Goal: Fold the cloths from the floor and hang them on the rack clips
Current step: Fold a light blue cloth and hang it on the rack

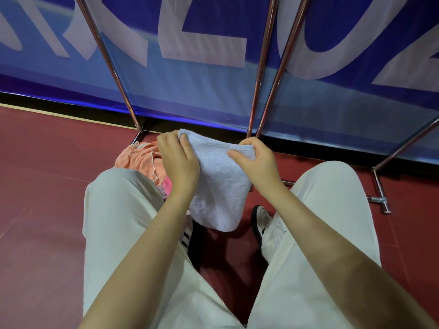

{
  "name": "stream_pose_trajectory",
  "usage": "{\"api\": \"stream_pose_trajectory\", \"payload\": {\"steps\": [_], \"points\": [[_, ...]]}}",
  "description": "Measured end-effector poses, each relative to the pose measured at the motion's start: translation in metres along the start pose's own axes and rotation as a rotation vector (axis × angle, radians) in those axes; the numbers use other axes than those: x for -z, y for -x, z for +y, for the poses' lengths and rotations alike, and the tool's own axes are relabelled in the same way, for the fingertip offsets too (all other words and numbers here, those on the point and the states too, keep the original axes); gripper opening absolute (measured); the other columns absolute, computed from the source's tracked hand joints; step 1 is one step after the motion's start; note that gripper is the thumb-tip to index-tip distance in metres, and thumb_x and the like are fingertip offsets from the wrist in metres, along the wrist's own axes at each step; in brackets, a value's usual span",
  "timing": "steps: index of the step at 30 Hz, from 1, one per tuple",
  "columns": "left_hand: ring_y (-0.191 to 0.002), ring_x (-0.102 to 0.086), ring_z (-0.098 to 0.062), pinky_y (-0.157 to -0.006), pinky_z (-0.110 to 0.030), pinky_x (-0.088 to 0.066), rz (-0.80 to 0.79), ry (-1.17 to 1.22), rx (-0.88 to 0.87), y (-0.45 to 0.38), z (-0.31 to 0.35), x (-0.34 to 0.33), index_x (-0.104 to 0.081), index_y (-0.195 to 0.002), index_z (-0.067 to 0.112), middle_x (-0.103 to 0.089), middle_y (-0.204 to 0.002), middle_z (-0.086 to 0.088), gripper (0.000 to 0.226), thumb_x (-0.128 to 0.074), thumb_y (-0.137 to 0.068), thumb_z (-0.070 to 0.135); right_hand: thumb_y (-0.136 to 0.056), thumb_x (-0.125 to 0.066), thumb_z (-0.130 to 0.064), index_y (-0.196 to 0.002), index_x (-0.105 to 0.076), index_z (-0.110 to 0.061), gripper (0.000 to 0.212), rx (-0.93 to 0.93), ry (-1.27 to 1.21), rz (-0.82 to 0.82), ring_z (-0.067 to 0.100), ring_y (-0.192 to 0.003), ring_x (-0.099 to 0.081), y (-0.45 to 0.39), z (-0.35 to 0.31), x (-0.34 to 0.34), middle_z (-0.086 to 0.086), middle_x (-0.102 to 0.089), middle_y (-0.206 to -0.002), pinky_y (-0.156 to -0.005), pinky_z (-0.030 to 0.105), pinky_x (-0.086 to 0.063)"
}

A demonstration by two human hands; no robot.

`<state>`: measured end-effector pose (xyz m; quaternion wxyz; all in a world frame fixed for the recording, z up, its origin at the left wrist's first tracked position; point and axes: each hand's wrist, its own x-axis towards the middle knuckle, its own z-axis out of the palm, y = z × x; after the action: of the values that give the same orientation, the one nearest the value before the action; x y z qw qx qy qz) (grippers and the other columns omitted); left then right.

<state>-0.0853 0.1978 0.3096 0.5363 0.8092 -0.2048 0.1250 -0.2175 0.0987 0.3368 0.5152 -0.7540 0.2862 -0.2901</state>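
Both hands, left hand (pixel 178 160) and right hand (pixel 257 160), pinching top corners of folded pale blue cloth (pixel 218 186), held above knees

Your forearms are bare right down to your left hand (pixel 177 160) and right hand (pixel 257 160), with no sleeves, watch or rings showing. You wear loose cream-white trousers (pixel 123 210) with soft folds. Just beside the trouser legs, your shoes (pixel 260 224) show: black and white, one with three white stripes, the other with a small green mark.
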Motion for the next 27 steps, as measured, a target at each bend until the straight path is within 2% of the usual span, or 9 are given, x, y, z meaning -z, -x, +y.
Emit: {"api": "stream_pose_trajectory", "payload": {"steps": [3, 7, 9, 14, 16, 19, 21, 24, 27], "points": [[-0.093, -0.044, -0.011, -0.087, -0.018, -0.032, 0.001, 0.056, -0.001, -0.001, 0.0, 0.001, -0.057, -0.1, 0.002, -0.05, -0.099, 0.0, 0.026, -0.035, -0.099, 0.015, -0.081, -0.074, -0.016, -0.078, -0.064, -0.021, 0.011, -0.082, -0.085, -0.053, -0.004, -0.067, -0.057, -0.004, 0.0, 0.002, -0.014, -0.064, -0.071, -0.066, 0.014, -0.045], [-0.072, -0.047, 0.006, -0.067, -0.009, -0.034, -0.114, 0.216, 0.15, 0.0, 0.005, 0.003, -0.047, -0.099, 0.011, -0.047, -0.081, 0.012, 0.018, -0.031, -0.105, 0.015, -0.085, -0.068, -0.01, -0.076, -0.064, -0.011, 0.01, -0.113, -0.155, -0.129, 0.009, -0.07, -0.055, -0.005, 0.003, 0.005, -0.003, -0.061, -0.07, -0.068, 0.025, -0.044], [-0.072, -0.047, 0.004, -0.066, -0.009, -0.034, -0.132, 0.215, 0.14, 0.001, 0.004, 0.002, -0.047, -0.099, 0.011, -0.047, -0.08, 0.013, 0.017, -0.032, -0.105, 0.016, -0.086, -0.066, -0.01, -0.083, -0.061, -0.001, 0.011, -0.115, -0.171, -0.078, 0.012, -0.073, -0.051, -0.005, 0.005, 0.006, 0.004, -0.056, -0.075, -0.07, 0.029, -0.041], [-0.08, -0.05, -0.002, -0.074, -0.009, -0.037, -0.216, 0.275, 0.164, 0.005, 0.007, -0.003, -0.055, -0.103, 0.011, -0.055, -0.089, 0.011, 0.018, -0.037, -0.104, 0.018, -0.089, -0.064, -0.016, -0.088, -0.064, -0.008, 0.008, -0.183, -0.267, 0.149, 0.009, -0.076, -0.055, -0.01, 0.009, 0.005, -0.001, -0.063, -0.079, -0.076, 0.03, -0.047], [-0.077, -0.048, 0.007, -0.072, -0.007, -0.037, -0.254, 0.3, 0.233, 0.008, 0.01, -0.003, -0.054, -0.099, 0.014, -0.054, -0.088, 0.013, 0.017, -0.039, -0.103, 0.019, -0.088, -0.065, -0.021, -0.091, -0.064, -0.004, 0.017, -0.219, -0.241, 0.199, 0.01, -0.08, -0.057, -0.011, 0.014, 0.003, 0.007, -0.067, -0.085, -0.082, 0.036, -0.05], [-0.071, -0.043, 0.002, -0.065, -0.013, -0.036, -0.319, 0.335, 0.395, 0.014, 0.013, -0.004, -0.054, -0.087, 0.018, -0.049, -0.079, 0.012, 0.022, -0.041, -0.102, 0.024, -0.085, -0.065, -0.029, -0.091, -0.062, 0.0, 0.029, -0.249, -0.177, 0.267, 0.014, -0.077, -0.054, -0.012, 0.02, -0.002, 0.02, -0.066, -0.092, -0.082, 0.042, -0.05], [-0.07, -0.039, -0.003, -0.063, -0.016, -0.035, -0.337, 0.406, 0.508, 0.019, 0.014, -0.006, -0.051, -0.078, 0.02, -0.046, -0.075, 0.01, 0.025, -0.042, -0.102, 0.024, -0.084, -0.064, -0.029, -0.087, -0.06, -0.002, 0.028, -0.268, -0.146, 0.307, 0.014, -0.074, -0.053, -0.012, 0.023, -0.005, 0.018, -0.065, -0.088, -0.077, 0.041, -0.05], [-0.072, -0.04, -0.008, -0.065, -0.026, -0.033, -0.339, 0.523, 0.669, 0.027, 0.015, -0.008, -0.054, -0.081, 0.02, -0.048, -0.075, 0.008, 0.022, -0.043, -0.1, 0.024, -0.086, -0.064, -0.025, -0.087, -0.061, -0.006, 0.019, -0.325, -0.172, 0.338, 0.013, -0.075, -0.055, -0.011, 0.025, -0.007, 0.004, -0.063, -0.081, -0.072, 0.032, -0.047], [-0.063, -0.043, -0.005, -0.058, -0.025, -0.035, -0.303, 0.625, 0.747, 0.037, 0.021, -0.01, -0.057, -0.086, 0.018, -0.051, -0.065, 0.013, 0.019, -0.042, -0.097, 0.02, -0.087, -0.063, -0.022, -0.091, -0.063, -0.006, 0.016, -0.357, -0.208, 0.345, 0.013, -0.078, -0.055, -0.01, 0.026, -0.012, -0.001, -0.062, -0.083, -0.072, 0.027, -0.045]]}}
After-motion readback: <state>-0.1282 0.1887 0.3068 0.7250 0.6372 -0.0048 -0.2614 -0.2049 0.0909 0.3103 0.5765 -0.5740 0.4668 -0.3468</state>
